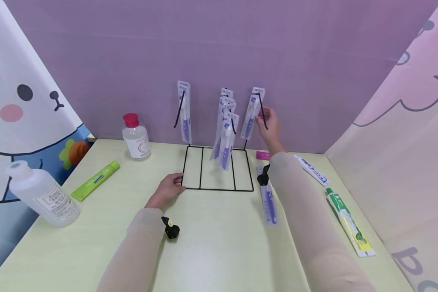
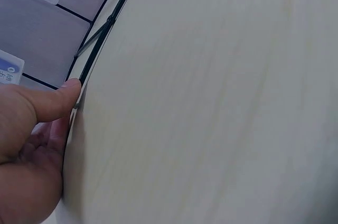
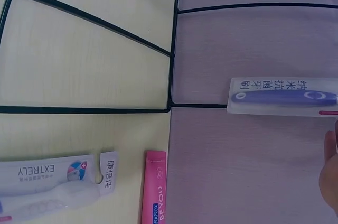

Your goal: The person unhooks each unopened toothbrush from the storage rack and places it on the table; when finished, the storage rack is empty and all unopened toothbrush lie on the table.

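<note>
A black wire display rack [image 1: 222, 189] stands against the purple backdrop, its base on the table. My left hand [image 1: 166, 188] grips the base's left side bar, thumb on the wire [image 2: 95, 52]. Packaged purple toothbrushes hang from its hooks: one on the left [image 1: 185, 117], several in the middle [image 1: 226, 142], and one on the right [image 1: 250, 117]. At the right hook, my right hand [image 1: 270, 125] has bent fingers at the right packet's edge and appears to pinch it. Mostly out of the right wrist view, that hand [image 3: 330, 168] shows little of its fingertips.
Another packaged toothbrush [image 1: 268, 205] lies beside the rack, below my right forearm. A pink tube [image 3: 154, 187], a white tube [image 1: 311, 170] and a green-yellow toothpaste tube [image 1: 350, 223] lie right. Leftward are a red-capped bottle [image 1: 136, 140], a green tube [image 1: 95, 180] and a white bottle [image 1: 44, 194].
</note>
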Motion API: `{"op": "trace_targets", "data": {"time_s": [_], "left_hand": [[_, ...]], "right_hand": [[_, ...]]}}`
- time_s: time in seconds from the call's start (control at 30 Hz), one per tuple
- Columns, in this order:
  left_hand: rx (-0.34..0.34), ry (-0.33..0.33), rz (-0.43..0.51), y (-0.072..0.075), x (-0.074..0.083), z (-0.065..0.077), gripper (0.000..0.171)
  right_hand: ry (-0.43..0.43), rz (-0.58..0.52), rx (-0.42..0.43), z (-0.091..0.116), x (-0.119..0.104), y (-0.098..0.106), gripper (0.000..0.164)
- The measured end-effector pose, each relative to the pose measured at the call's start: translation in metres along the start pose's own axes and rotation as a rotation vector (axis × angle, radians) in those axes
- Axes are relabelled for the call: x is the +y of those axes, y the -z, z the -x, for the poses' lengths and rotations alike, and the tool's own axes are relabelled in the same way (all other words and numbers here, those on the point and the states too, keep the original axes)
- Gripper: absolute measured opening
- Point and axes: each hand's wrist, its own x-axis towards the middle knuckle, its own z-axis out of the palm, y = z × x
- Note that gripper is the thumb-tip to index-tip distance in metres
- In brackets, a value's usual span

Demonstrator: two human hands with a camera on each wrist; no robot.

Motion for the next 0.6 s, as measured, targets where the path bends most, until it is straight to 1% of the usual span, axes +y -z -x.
{"op": "trace_targets", "data": {"time_s": [0.2,0.33,0.4,0.53,0.6], "left_hand": [[0.004,0.009,-0.002,0.000,0.001,0.001,0.056],[0.008,0.006,0.000,-0.001,0.000,0.001,0.055],[0.008,-0.002,-0.002,-0.001,0.000,0.001,0.055],[0.006,-0.006,-0.003,0.000,-0.001,0.000,0.056],[0.006,-0.009,-0.003,0.001,-0.001,-0.001,0.056]], "right_hand": [[-0.055,0.014,0.012,-0.002,0.001,-0.004,0.028],[-0.074,-0.003,0.013,-0.001,0.002,-0.006,0.027],[-0.063,-0.024,0.021,0.000,0.001,-0.005,0.026],[-0.004,-0.051,0.036,0.003,-0.002,0.000,0.028],[-0.005,-0.042,0.039,0.003,-0.005,0.005,0.030]]}}
